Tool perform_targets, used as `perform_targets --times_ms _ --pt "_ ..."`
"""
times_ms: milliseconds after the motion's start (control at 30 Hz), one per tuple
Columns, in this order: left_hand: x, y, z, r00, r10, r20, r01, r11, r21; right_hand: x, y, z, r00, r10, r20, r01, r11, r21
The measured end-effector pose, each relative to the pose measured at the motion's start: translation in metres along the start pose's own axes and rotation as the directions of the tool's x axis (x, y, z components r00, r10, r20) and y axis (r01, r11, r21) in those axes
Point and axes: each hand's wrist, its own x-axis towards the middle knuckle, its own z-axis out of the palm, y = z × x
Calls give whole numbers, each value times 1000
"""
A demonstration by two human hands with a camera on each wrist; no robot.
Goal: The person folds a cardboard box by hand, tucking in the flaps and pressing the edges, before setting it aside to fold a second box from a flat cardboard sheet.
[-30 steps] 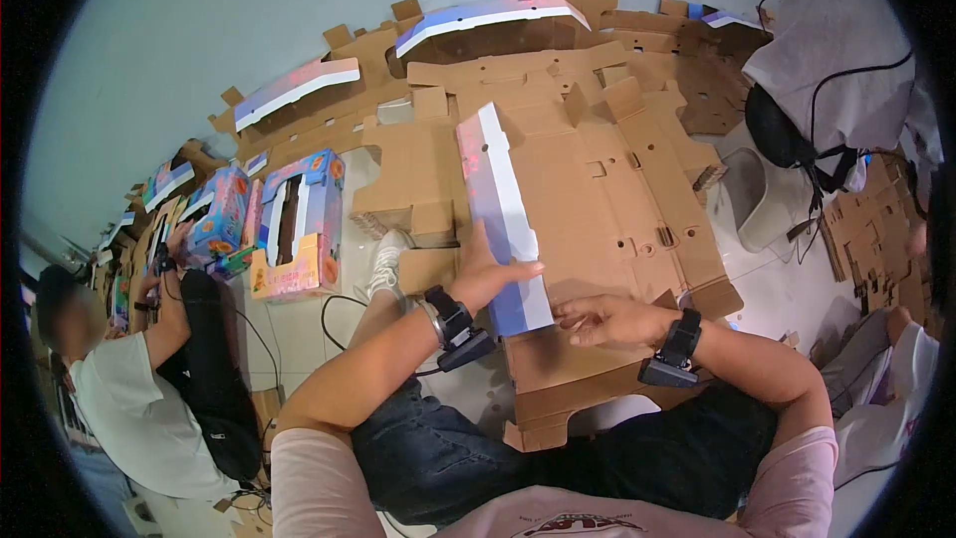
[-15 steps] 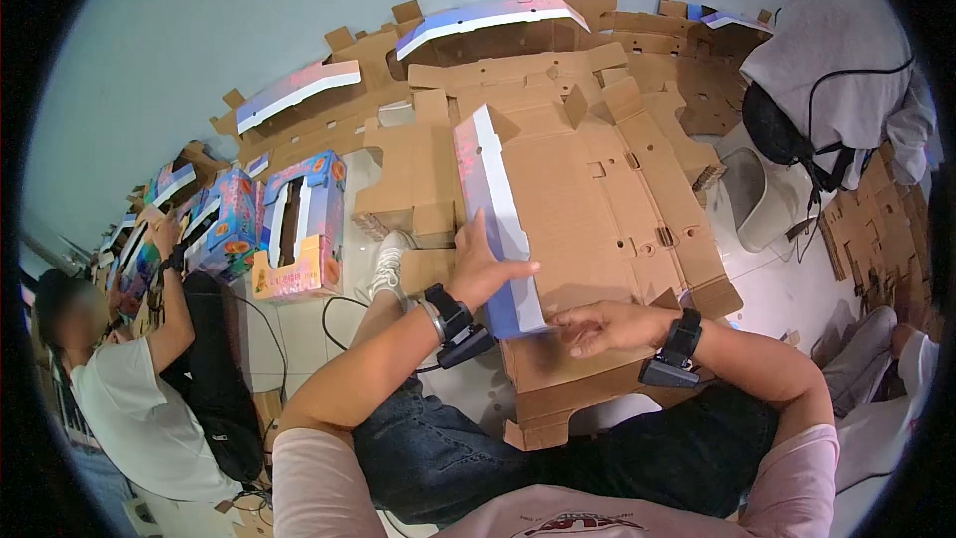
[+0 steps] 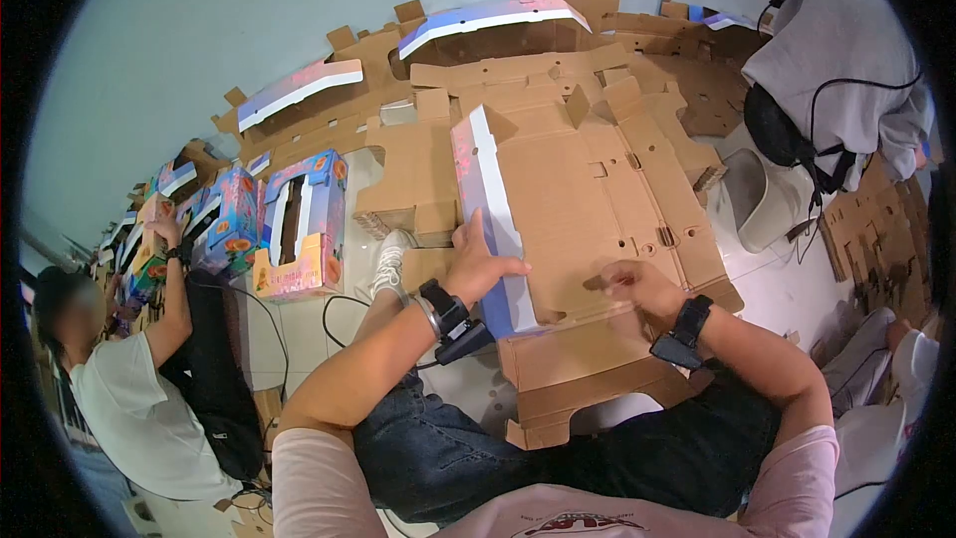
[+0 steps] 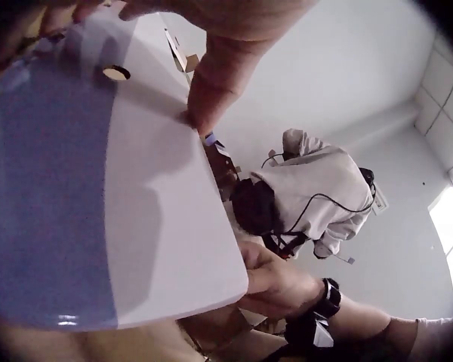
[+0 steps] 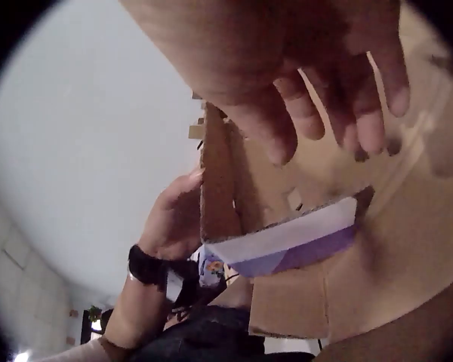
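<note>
Status: the cardboard blank (image 3: pixel 607 189) lies brown side up across the person's lap, its far end resting on the stack of blanks (image 3: pixel 558 70) spread over the floor by the wall. Its printed flap (image 3: pixel 488 199), white and purple, stands nearly upright along the blank's left edge.

Left hand (image 3: pixel 481 267): grips the near end of the printed flap, thumb on the outer face and fingers wrapped over the top edge. The wrist view shows one fingertip bearing on the white face (image 4: pixel 136 196).

Right hand (image 3: pixel 637 287): rests on the brown panel just right of the flap, holding nothing. The fingers (image 5: pixel 302 113) are loosely bent. I cannot tell how hard they press.

Folded boxes (image 3: pixel 299 224) stand on the floor, well to the left.

Risks, my judgement:
- The flap is held only at its near end, so the far end may lean back or twist, and the fold could wander off its score line.
- With only light weight on the panel, the blank could lift or slide off the lap.
- Pinching the thin edge could crush the corrugation or crease the printed face.
</note>
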Motion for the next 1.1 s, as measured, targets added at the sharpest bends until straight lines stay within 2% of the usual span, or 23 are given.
perform_targets --times_ms 67,100,133,200,233,300,333,367,400,433,500,567,633,667,733,800,867,900,967,1000,1033,1067,1100 --pt "1 0 -1 999 -38 1 38 999 -2 8 33 -28 921 -43 -386 -84 948 -305" --pt "1 2 -2 999 -39 -1 39 999 -3 4 37 -39 825 -191 -531 -172 811 -559" --pt "-1 5 -4 999 -46 8 46 999 -9 2 28 -44 706 -375 -601 -305 606 -735" --pt "1 3 -10 999 -50 15 50 999 -18 -25 -5 -57 693 -330 -640 -451 494 -743" --pt "3 -2 -13 998 -46 50 49 997 -53 -26 -5 -62 694 -331 -639 -450 493 -744" --pt "4 -6 -18 995 -40 86 48 995 -89 -29 1 -74 419 12 -908 -729 601 -328" --pt "3 -5 -21 994 -43 96 52 994 -94 -31 48 -130 419 11 -908 -729 600 -329" --pt "2 -3 -23 993 -45 107 55 994 -99 -30 94 -161 548 85 -832 -552 784 -284" --pt "1 -2 -25 993 -44 109 55 994 -99 -29 101 -151 674 117 -729 -355 917 -181" --pt "0 -1 -25 994 -35 101 43 996 -83 -36 103 -151 627 79 -775 -409 880 -241" --pt "0 0 -27 995 -26 94 32 997 -65 -38 101 -153 601 79 -795 -366 912 -186" --pt "1 0 -30 970 -134 203 199 917 -346 -40 98 -155 575 82 -814 -319 939 -130" --pt "-2 7 -42 956 -183 229 249 919 -306 -43 83 -151 503 40 -863 -405 893 -195" --pt "-4 8 -47 940 -232 252 298 917 -267 -44 77 -146 504 38 -863 -402 894 -195" --pt "-4 1 -52 951 -231 207 276 933 -230 -46 64 -136 421 -59 -905 -336 916 -216" --pt "-2 -13 -52 960 -229 162 258 947 -192 -47 61 -138 444 -108 -890 -282 925 -253" --pt "8 -39 -48 990 -102 -93 81 977 -199 -48 52 -134 465 -159 -871 -225 930 -290" --pt "21 -64 -48 990 -102 -96 81 977 -199 -49 41 -128 468 -155 -870 -162 953 -256" --pt "45 -113 -59 958 160 -238 -142 986 91 -47 34 -132 472 -156 -867 -94 970 -226" --pt "42 -108 -67 957 160 -242 -143 986 89 -48 36 -142 489 -241 -838 -89 942 -322" --pt "34 -93 -77 986 29 -166 -41 997 -67 -48 37 -148 505 -321 -801 -81 906 -415" --pt "25 -77 -85 994 -91 -68 74 974 -212 -49 22 -143 505 -323 -800 -79 906 -416" --pt "19 -62 -91 993 -90 -70 73 975 -212 -54 -7 -130 476 -414 -776 41 892 -451"
